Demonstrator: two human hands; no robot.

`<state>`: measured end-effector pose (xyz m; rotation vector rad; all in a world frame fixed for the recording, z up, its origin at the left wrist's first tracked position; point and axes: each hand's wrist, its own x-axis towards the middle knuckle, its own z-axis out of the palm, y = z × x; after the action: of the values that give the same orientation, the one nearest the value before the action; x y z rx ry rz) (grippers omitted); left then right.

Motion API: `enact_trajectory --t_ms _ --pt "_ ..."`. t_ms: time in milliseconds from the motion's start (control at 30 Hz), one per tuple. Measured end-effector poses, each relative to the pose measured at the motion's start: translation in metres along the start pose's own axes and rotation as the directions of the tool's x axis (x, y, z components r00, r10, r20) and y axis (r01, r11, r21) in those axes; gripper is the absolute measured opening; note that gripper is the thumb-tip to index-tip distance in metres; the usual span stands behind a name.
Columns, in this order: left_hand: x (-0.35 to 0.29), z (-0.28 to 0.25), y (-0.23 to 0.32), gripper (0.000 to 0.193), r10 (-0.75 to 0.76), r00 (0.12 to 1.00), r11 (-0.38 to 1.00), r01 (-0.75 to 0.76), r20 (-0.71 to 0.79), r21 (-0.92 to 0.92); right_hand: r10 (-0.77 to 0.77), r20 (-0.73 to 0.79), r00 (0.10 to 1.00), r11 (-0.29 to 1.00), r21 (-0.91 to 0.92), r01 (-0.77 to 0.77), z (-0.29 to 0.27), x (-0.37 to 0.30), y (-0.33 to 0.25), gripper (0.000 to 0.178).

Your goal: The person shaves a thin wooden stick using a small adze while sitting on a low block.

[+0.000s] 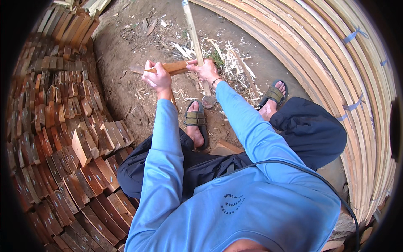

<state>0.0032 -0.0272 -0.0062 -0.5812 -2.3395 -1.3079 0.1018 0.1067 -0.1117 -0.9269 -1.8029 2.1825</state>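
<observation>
A brown wooden piece point(177, 67) lies crosswise between my hands, with a greyish, tapering end point(136, 69) past my left fist. My left hand point(158, 79) is closed round it near that end; a narrow orange-brown strip shows below the fist. The thumb and fingers of my right hand point(205, 71) close on the opposite end. A long pale wooden stick point(194, 35) passes behind my right hand and comes out below it, near a round greyish thing point(208, 101) at the ground. Whether my right hand also grips this stick, I cannot tell.
Stacked cut wooden blocks point(63, 138) line the left side. Long bundled planks point(327, 54), tied with bluish strips, curve along the right. Wood shavings point(235, 63) litter the dirt ground ahead. My sandalled feet point(196, 122) stand apart. A black cable point(310, 170) crosses my right arm.
</observation>
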Motion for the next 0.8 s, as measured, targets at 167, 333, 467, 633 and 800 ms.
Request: enact_trajectory --t_ms 167,333,467,633,800 --pt "-0.002 0.004 -0.001 0.025 -0.005 1.0 1.0 0.005 -0.004 -0.008 0.058 0.068 0.996 0.982 0.176 -0.069 -0.003 -0.002 -0.004 0.027" --pt "-0.001 0.001 -0.003 0.025 -0.005 1.0 1.0 0.005 -0.01 0.002 0.009 0.014 1.0 1.0 -0.004 -0.009 0.0 -0.004 -0.014 0.024" --pt "-0.003 0.002 0.003 0.025 -0.029 1.0 0.999 0.029 -0.001 -0.022 0.051 0.053 0.997 0.996 0.074 -0.055 -0.002 -0.003 -0.017 0.021" --pt "-0.002 0.005 0.008 0.025 -0.005 1.0 1.0 0.005 -0.006 0.005 0.125 0.162 0.979 0.858 0.478 -0.188 -0.004 -0.004 -0.017 0.017" --pt "-0.002 0.006 0.012 0.025 0.011 1.0 1.0 -0.011 0.009 -0.007 0.108 0.173 0.979 0.889 0.424 -0.173 -0.008 0.0 -0.018 0.019"
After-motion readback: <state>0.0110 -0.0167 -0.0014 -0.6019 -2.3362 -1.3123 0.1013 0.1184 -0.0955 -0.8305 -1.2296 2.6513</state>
